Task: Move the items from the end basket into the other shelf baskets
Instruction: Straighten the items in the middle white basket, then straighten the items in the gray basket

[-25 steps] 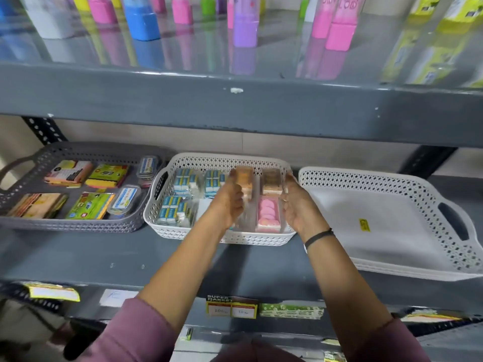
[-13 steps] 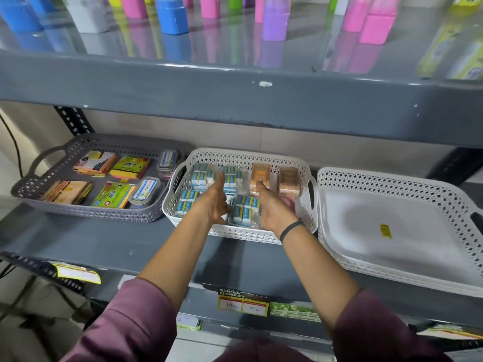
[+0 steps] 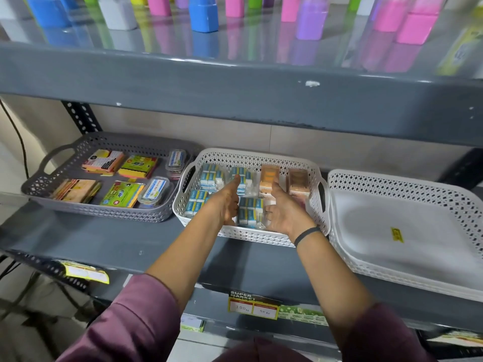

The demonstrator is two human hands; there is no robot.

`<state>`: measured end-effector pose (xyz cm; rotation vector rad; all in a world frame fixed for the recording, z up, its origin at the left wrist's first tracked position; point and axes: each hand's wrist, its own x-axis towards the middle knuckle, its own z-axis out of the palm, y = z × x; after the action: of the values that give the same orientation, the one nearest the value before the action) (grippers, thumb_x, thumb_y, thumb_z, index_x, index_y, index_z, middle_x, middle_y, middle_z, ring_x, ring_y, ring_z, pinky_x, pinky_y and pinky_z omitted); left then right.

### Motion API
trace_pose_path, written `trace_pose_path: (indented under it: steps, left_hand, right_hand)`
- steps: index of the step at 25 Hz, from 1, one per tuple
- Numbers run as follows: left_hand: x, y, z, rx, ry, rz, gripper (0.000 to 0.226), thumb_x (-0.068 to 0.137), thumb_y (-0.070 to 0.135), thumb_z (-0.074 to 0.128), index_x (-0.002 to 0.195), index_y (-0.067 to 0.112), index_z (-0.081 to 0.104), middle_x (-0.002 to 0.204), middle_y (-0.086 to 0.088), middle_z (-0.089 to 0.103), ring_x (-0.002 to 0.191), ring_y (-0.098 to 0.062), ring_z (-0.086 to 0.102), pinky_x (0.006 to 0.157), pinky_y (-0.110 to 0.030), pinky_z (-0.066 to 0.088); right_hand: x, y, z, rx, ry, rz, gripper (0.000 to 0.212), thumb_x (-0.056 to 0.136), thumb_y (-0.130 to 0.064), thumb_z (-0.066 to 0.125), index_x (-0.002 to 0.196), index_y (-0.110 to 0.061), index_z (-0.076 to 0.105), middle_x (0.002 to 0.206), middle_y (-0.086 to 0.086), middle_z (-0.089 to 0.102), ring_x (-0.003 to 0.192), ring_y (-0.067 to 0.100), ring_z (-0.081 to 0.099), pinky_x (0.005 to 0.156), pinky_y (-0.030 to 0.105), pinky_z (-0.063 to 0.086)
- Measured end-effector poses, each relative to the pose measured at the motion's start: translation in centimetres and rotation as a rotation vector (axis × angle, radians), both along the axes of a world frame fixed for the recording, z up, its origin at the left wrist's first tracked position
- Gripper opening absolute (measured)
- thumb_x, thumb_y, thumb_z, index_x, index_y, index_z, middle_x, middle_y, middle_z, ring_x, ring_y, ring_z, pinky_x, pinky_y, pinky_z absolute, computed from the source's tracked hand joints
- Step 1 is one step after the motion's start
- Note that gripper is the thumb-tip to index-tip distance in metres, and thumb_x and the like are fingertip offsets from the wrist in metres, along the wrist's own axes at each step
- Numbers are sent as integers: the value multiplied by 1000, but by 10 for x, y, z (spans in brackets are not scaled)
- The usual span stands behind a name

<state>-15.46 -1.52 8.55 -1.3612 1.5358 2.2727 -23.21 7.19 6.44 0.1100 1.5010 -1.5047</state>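
Observation:
A white middle basket (image 3: 251,155) holds several blue-and-white packs (image 3: 211,176) on its left and an orange box (image 3: 269,176) and a brown box (image 3: 298,181) at its back right. Both my hands are inside it, near the front. My left hand (image 3: 226,203) lies flat, fingers stretched, against the left side of a front blue pack (image 3: 250,212). My right hand (image 3: 285,214) has its fingers spread and touches that pack's right side. Neither hand lifts anything. The white end basket (image 3: 392,184) on the right holds nothing but a yellow sticker (image 3: 397,235).
A grey basket (image 3: 117,142) on the left holds sticky-note pads and small clear cases. The shelf above carries coloured bottles (image 3: 203,14); its thick front edge hangs over the baskets. Price labels (image 3: 253,307) are stuck on the shelf's front lip.
My hands let go of the orange and brown boxes at the back of the middle basket and came forward to either side of a front blue pack. The camera shifted left.

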Motion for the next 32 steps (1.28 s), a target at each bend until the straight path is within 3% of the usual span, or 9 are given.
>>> trace_pose_path:
  steps: [5,8,12,15,17,19,21,27,32]
  left_hand:
    - [16,-29,1,3,61,-49,84,86,71,19,140,9,36,132,6,48,121,-11,47,101,-38,36]
    - [56,-72,8,0,188,17,75,89,66,18,121,9,55,90,7,51,84,-13,53,75,-28,40]
    - [123,-155,19,-100,233,195,73,92,60,14,133,7,44,132,-10,50,123,-25,46,99,-33,33]
    - [152,-195,19,-41,200,233,61,87,69,17,80,18,50,67,0,47,57,-14,46,52,-26,32]
    - [159,-200,17,6,139,162,58,85,72,20,66,21,41,44,-1,40,36,-14,38,40,-19,26]
    - [157,-198,10,46,132,87,67,88,67,16,112,17,54,80,-14,74,71,-20,70,64,-20,52]
    - [153,-187,16,81,120,43,78,91,63,14,144,6,22,148,-18,32,137,-27,36,112,-30,27]
    - [142,-188,25,45,111,-4,78,94,58,20,141,-5,30,147,-21,36,134,-31,36,106,-36,31]
    - [150,-205,21,39,133,-3,84,91,63,19,145,-2,17,153,-19,23,134,-30,36,109,-37,26]
  right_hand:
    - [3,-5,12,-35,147,-34,63,92,-57,30,148,-29,19,160,7,14,147,23,14,119,43,10]
    - [28,-30,26,-168,236,-129,79,81,-66,44,147,-30,20,157,7,23,145,21,20,119,41,12]
    - [73,-89,38,-244,169,-17,57,93,-53,34,141,-23,34,118,6,52,107,19,50,98,35,38]
    - [110,-145,40,-207,141,84,39,95,-53,27,107,-26,54,80,2,60,75,13,57,77,28,41]
    - [129,-178,36,-158,143,115,50,91,-58,31,118,-22,53,100,3,68,100,16,62,99,35,40]
    - [136,-204,25,-106,195,88,53,87,-62,37,122,-25,47,136,3,53,131,22,44,115,43,29]
    - [135,-214,14,-86,199,75,57,87,-62,39,125,-21,51,133,7,54,129,27,48,111,45,36]
    - [129,-213,13,-20,167,60,52,95,-54,29,116,-12,52,92,11,59,70,21,57,57,31,47]
    - [139,-219,19,-41,248,-21,52,92,-57,30,124,-20,46,124,6,58,108,25,59,86,38,50]
